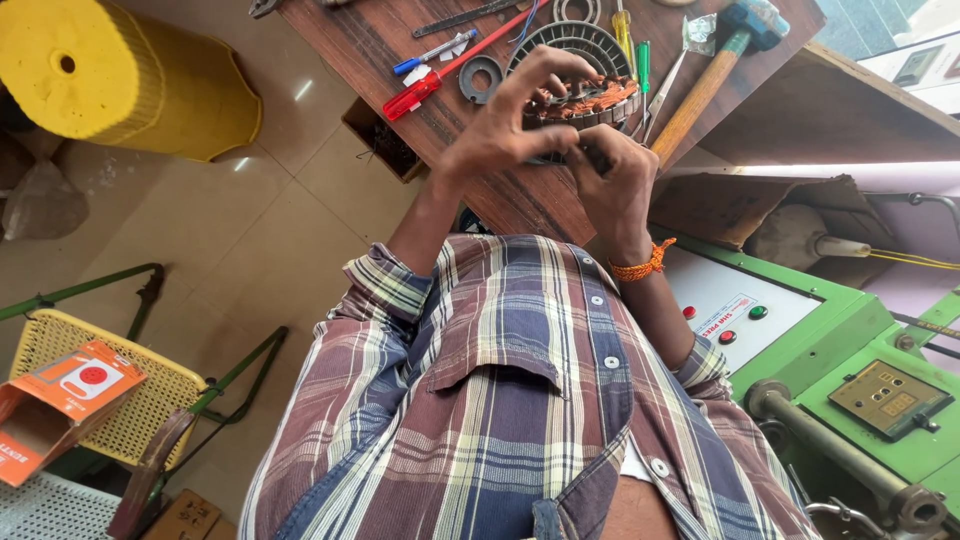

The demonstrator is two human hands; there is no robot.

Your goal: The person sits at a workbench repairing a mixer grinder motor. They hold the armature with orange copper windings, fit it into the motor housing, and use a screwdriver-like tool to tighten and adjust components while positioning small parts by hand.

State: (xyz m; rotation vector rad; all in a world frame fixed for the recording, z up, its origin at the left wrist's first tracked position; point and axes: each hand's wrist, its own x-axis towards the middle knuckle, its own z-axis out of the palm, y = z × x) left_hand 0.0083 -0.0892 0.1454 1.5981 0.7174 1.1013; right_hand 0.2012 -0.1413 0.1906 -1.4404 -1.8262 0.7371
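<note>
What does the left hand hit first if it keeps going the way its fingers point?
Likely the stator with copper windings: the left hand curls its fingers onto its rim, pointing toward the right hand. Depth is unclear, so contact can't be confirmed.

hands point(560, 150): two
screwdrivers point(450, 65): three
hammer point(715, 70): one
yellow drum point(120, 75): one
panel buttons point(726, 337): three
metal ring point(481, 77): one

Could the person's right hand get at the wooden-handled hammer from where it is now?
Probably yes. The right hand rests on the copper-wound motor part, and the hammer lies just beside it on the wooden table with its handle bare; only thin tools lie between.
</note>
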